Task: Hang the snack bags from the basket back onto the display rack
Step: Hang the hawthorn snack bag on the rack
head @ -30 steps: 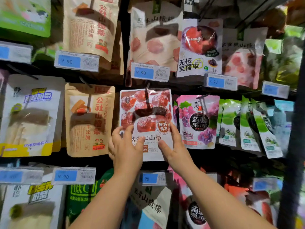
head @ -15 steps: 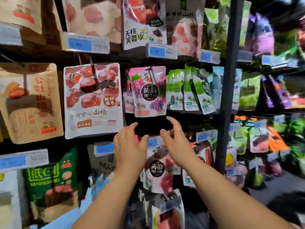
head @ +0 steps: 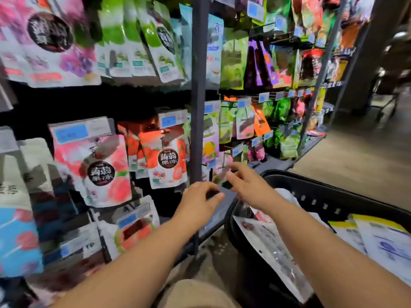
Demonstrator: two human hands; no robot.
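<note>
A black plastic basket [head: 315, 197] stands on the floor at the lower right, with several snack bags [head: 273, 247] lying inside, some white with yellow edges [head: 378, 238]. The display rack [head: 198, 103] fills the left and middle, hung with many bags. My left hand [head: 198, 203] hovers in front of the rack's dark upright post, fingers loosely curled, holding nothing. My right hand [head: 249, 184] reaches just above the basket's near-left rim, fingers spread and relaxed, also holding nothing. The picture is motion-blurred.
Pink and red jelly pouches [head: 102, 172] hang low on the rack beside blue price tags [head: 71, 133]. Green pouches [head: 138, 41] hang higher up. The rack runs on to the right along a brown floor [head: 355, 156]. A grey pillar [head: 378, 52] stands at the far right.
Both hands let go of the hawthorn bag, left hanging on the rack, and dropped down to the right. My view swung right and down, bringing the basket into sight.
</note>
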